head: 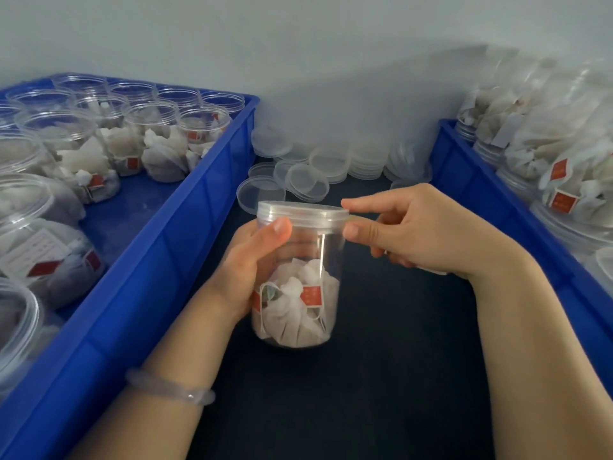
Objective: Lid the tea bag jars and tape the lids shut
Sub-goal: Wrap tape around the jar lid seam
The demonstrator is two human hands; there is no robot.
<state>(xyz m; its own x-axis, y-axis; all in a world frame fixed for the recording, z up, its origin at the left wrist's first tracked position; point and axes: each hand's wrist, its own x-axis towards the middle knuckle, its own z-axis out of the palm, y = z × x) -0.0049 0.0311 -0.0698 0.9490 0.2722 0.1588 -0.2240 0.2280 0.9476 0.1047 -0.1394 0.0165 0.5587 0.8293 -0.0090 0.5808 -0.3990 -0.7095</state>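
Tea bag jar (298,277), clear plastic, stands upright on a dark table (381,376), held between a person's two hands. The left hand (255,260) grips the jar's left side, its thumb curled across the front and its fingers wrapped behind. Just above that thumb sits a clear lid (302,212), flat on the jar's mouth. The right hand (424,234) pinches the lid's right edge: forefinger along the top rim, thumb pressed just beneath it, the other fingers curled under. Below both grips, white tea bags (295,313) with red tags fill the jar's lower half. A pale bracelet (172,390) circles the left wrist.

Just beyond the gripped lid lies a heap of loose lids (315,167), some stacked, some tipped on edge. To the left of the left hand's grip, a blue crate (185,227) holds open jars (159,141) of tea bags, none lidded. To the right of the right hand, a second blue crate (481,180) holds stacked jars (564,180) lying on their sides, tea bags and red tags showing through.
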